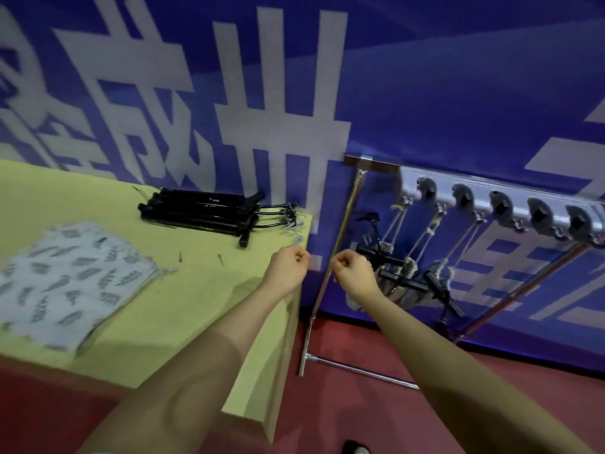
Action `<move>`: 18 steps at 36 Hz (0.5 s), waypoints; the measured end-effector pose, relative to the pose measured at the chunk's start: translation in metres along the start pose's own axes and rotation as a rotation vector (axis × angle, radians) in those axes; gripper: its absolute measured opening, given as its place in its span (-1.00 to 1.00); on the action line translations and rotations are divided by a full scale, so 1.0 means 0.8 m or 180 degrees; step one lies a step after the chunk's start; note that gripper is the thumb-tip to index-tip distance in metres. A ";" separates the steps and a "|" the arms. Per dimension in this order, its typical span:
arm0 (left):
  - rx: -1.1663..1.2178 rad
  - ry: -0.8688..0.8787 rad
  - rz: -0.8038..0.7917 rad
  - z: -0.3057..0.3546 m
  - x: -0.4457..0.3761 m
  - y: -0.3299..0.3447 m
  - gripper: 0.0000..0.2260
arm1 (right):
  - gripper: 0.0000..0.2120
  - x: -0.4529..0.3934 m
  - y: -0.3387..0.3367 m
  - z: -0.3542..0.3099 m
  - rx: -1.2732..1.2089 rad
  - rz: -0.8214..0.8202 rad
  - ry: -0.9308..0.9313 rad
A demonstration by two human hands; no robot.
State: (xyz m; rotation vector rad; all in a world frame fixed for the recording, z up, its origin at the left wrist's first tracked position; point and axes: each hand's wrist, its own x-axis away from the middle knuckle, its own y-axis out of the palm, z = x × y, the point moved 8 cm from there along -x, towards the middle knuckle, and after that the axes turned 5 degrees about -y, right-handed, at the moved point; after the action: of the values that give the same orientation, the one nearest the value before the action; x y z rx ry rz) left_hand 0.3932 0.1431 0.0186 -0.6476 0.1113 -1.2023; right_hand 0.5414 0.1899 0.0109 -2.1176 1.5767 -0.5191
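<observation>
My left hand [288,265] and my right hand [352,270] are held out side by side past the right end of the yellow table [157,309], a small gap between them. The fingers of both are curled in. Between the two hands there seems to be a small clear plastic piece [315,261], too blurred to name; which hand holds it is unclear. A stack of black rod-shaped parts [199,213] with cables lies at the table's far edge. Small clear connectors [294,226] lie at the table's right corner.
A pile of printed plastic bags [65,276] covers the table's left part, with two loose screws [199,257] near the middle. Right of the table stands a metal rack [330,257] carrying a grey holder rail [501,204] with ropes and black handles. Red floor below, blue banner wall behind.
</observation>
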 end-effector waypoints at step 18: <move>-0.0110 -0.0473 0.0910 -0.111 -0.012 -0.196 -0.80 | -0.87 -0.043 0.200 -0.120 -0.0063 -0.0908 -0.0432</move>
State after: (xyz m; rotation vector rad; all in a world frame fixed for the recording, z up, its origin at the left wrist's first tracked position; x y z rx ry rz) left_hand 0.2230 0.0835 0.0251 -0.7229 0.0961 -0.8762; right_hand 0.3532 0.1712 0.0002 -2.3542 1.2187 -0.4413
